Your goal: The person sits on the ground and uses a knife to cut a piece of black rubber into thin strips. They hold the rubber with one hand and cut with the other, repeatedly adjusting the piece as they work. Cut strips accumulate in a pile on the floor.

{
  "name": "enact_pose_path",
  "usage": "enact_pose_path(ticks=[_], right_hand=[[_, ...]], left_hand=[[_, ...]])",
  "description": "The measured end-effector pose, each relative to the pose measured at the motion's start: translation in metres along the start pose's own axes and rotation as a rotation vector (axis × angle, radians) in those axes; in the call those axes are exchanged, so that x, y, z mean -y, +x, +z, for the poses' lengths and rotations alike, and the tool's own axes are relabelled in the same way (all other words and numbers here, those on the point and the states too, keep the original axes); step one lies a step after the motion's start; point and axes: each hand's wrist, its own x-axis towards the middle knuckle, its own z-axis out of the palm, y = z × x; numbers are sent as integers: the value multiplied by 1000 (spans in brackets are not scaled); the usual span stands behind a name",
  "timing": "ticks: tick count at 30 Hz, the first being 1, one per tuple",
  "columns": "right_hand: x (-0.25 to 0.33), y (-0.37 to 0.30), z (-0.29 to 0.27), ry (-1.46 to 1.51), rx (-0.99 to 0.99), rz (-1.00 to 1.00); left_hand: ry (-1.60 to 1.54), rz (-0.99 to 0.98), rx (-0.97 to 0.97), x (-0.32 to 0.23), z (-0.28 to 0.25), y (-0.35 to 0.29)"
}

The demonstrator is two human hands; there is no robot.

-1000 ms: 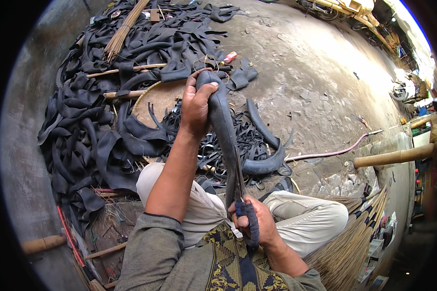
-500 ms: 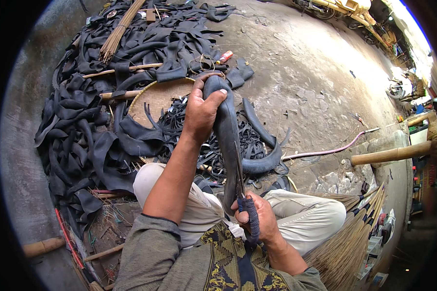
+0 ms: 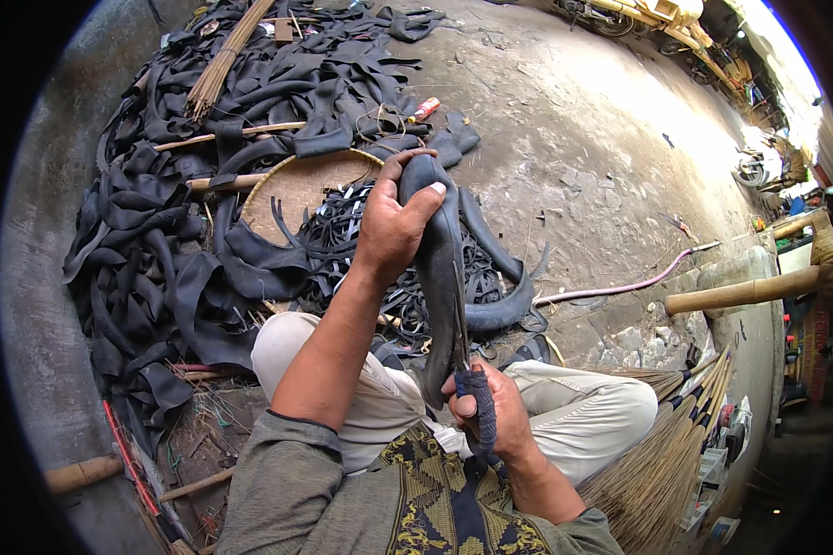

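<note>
My left hand (image 3: 390,227) is closed round the upper end of a black rubber inner tube (image 3: 438,254), thumb pressed on its face. The tube hangs down between my knees. Lower down, my right hand (image 3: 509,418) grips scissors by their dark cloth-wrapped handles (image 3: 476,407). Their narrow blades (image 3: 461,324) point away from me and lie along the tube's right edge; how far they are apart is not clear. Beyond the tube, a heap of thin black rubber strips (image 3: 338,231) lies partly on a round woven tray (image 3: 291,190). A curved tube piece (image 3: 499,314) rests beside it.
A large pile of black rubber sheets (image 3: 157,213) covers the left side. Bundled sticks (image 3: 227,60) lie at its top. On the right are broom-like bundles (image 3: 652,467), a bamboo pole (image 3: 749,291) and a pink hose-like length (image 3: 620,289). A red tube (image 3: 425,109) lies ahead.
My left hand and the tube's upper end have shifted slightly right and toward me. My right hand keeps its grip on the scissors, nearly in place.
</note>
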Motion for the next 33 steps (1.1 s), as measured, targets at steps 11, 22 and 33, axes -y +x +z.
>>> enact_pose_path(ticks=[11,22,33], right_hand=[[2,6,4,-50,-65,-74],[10,5,5,-97,-127,-129],[10,6,-4,34,-125,-55]], left_hand=[[-71,-6,46,7,9,-5],[-28,36,99,9,16,-11],[-28,13,102,12,20,-15]])
